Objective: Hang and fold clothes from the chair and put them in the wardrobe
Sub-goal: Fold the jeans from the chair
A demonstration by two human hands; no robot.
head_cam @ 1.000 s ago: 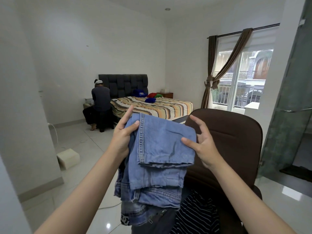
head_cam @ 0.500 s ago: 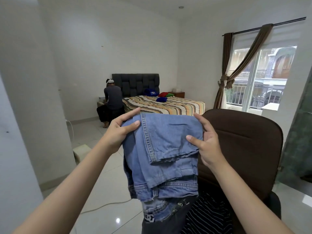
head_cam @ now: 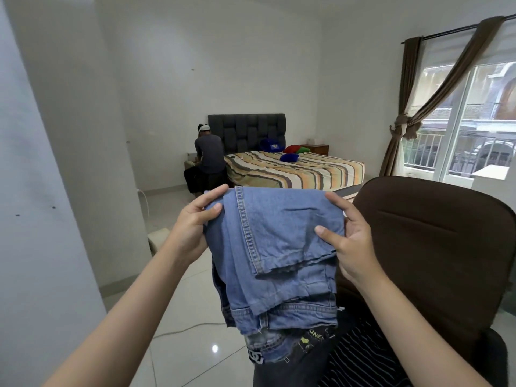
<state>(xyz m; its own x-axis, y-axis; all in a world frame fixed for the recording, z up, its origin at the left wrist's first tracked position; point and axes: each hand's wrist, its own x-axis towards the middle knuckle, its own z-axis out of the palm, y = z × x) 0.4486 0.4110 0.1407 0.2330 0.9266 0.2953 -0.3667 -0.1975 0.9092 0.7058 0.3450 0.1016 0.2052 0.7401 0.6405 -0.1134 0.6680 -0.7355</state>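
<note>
Folded light-blue denim jeans [head_cam: 275, 247], orange side-seam stitching, frayed hems, layers hanging; frame centre, held in air left of brown padded chair back [head_cam: 435, 247]. Left hand [head_cam: 192, 230] pinches upper left corner; right hand [head_cam: 349, 241] pinches upper right edge, thumb in front.

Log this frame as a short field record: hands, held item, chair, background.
left hand: grips the upper left corner of the folded blue jeans, thumb on the front
right hand: grips the right edge, thumb on the front
jeans state: folded over, held in the air in front of the chair
chair: brown office chair at right; a black striped garment lies on it
below jeans: dark printed garment, partly hidden
background: bed with striped cover, another person seated beside it, facing away
wardrobe: not in view
</note>
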